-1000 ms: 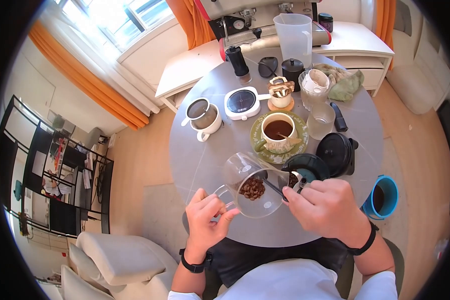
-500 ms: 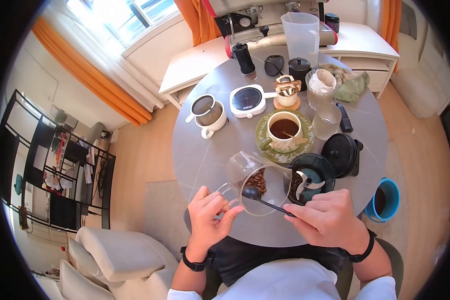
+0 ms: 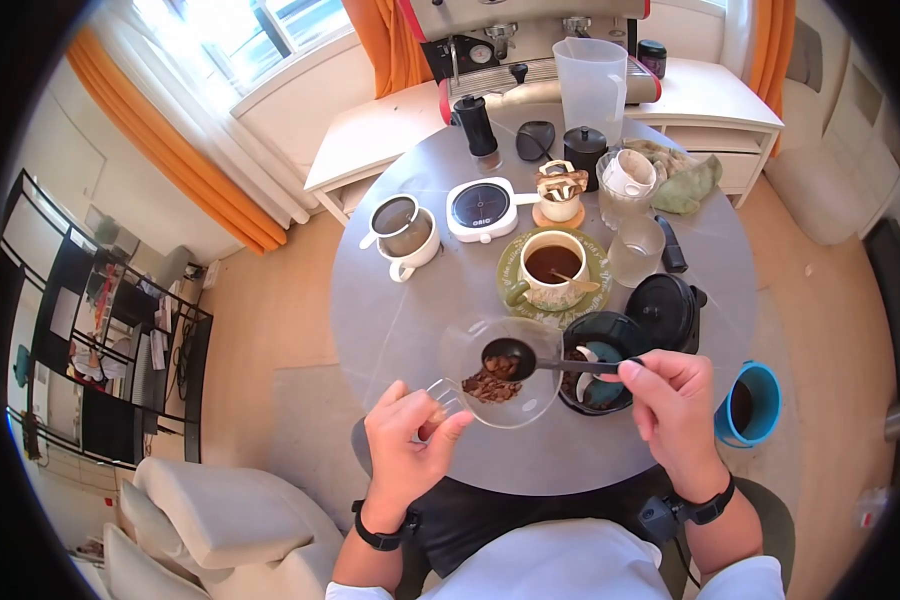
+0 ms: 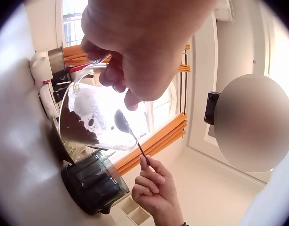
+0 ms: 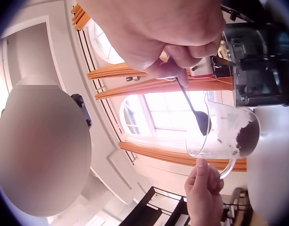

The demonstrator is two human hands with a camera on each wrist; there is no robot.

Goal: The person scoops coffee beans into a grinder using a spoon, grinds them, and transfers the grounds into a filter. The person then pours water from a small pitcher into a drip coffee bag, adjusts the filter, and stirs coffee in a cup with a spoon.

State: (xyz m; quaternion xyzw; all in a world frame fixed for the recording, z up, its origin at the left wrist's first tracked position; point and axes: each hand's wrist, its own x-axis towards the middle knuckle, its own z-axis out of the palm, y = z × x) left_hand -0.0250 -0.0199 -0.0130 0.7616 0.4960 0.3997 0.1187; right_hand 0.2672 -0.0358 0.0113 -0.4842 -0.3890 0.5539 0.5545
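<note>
My left hand (image 3: 413,440) grips the handle of a clear glass jug (image 3: 538,405), tilted with its mouth toward me. Brown coffee beans (image 3: 490,388) lie inside along its lower wall. A black spoon (image 3: 575,367) is pinched by its handle in my right hand (image 3: 675,405). Its bowl sits at the jug's mouth with some beans in it. Just right of the jug stands a dark see-through grinder bowl (image 4: 95,181), with metal blades and beans inside, partly hidden under the spoon handle in the head view.
Beyond the jug, a cup of coffee (image 3: 553,264) sits on a green saucer (image 3: 510,300). A black lidded container (image 3: 662,312) is right of the grinder bowl. A white cup with a strainer (image 3: 406,240), a scale (image 3: 480,208) and glasses (image 3: 636,250) stand farther back. A blue bucket (image 3: 748,405) is below, right.
The spoon has swung from pointing down-right to lying nearly level across the jug's mouth, and beans now show in its bowl. My right hand has turned and risen slightly. The left keeps its grip.
</note>
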